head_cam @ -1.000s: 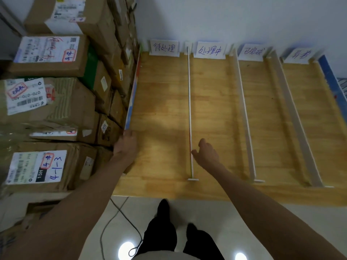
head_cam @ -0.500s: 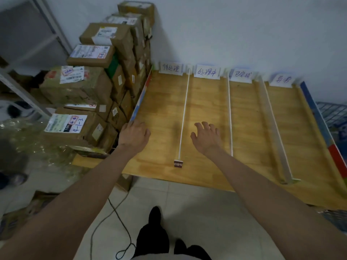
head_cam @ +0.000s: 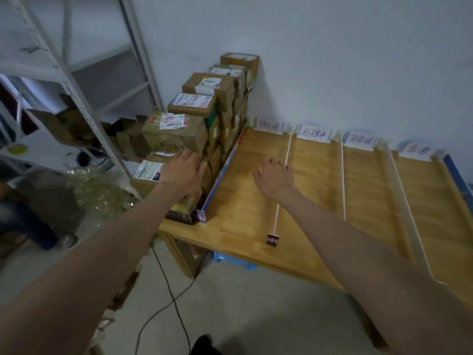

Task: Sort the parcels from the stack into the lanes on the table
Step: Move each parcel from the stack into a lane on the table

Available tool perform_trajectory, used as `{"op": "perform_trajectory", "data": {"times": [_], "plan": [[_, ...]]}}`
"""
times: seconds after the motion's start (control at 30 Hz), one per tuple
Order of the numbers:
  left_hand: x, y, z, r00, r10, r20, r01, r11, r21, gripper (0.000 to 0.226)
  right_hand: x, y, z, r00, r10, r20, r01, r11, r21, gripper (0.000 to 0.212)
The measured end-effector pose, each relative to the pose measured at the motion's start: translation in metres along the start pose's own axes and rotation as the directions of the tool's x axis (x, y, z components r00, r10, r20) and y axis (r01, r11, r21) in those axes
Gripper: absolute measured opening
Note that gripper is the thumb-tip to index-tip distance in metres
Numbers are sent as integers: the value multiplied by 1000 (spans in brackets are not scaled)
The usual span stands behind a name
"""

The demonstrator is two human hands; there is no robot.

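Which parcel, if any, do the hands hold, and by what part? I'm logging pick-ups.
None. The left hand reaches with spread fingers at the parcel stack; the right hand hovers open over the table.

left hand is covering part of the parcel stack | contact unclear | lane labels are blurring, unreadable | table is running off right edge | shelving is being cropped left

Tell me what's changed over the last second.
The left hand moved off the table edge leftward to the parcel stack; it grips nothing yet. The right hand, open, drifted from the second lane over the first. All four lanes stayed bare.
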State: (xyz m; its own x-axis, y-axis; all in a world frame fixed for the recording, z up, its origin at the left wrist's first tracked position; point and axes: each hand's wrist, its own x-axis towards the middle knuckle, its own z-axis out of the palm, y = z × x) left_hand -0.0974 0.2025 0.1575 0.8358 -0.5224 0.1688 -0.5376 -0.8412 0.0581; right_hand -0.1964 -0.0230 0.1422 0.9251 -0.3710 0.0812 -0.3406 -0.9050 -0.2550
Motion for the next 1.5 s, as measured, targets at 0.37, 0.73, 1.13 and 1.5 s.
{"op": "perform_trajectory", "data": {"times": [0.37,0.73,1.13,1.5], "plan": [[61,-127,-33,978,-199,-62,191,975,-116,49,82,-130,4,993,95,67,-111,951,289,40],[132,-178,-3,890,-410,199,451,732,-511,62,149,-186,33,929,231,289,-365,698,616,47],[113,-171,-5,914,-366,174,369,576,-729,52,142,-194,33,936,259,239,-350,606,714,43],[90,-144,-42,969,-183,165,239,533,-812,46,74,-146,-11,929,177,325,-369,396,841,80]]}}
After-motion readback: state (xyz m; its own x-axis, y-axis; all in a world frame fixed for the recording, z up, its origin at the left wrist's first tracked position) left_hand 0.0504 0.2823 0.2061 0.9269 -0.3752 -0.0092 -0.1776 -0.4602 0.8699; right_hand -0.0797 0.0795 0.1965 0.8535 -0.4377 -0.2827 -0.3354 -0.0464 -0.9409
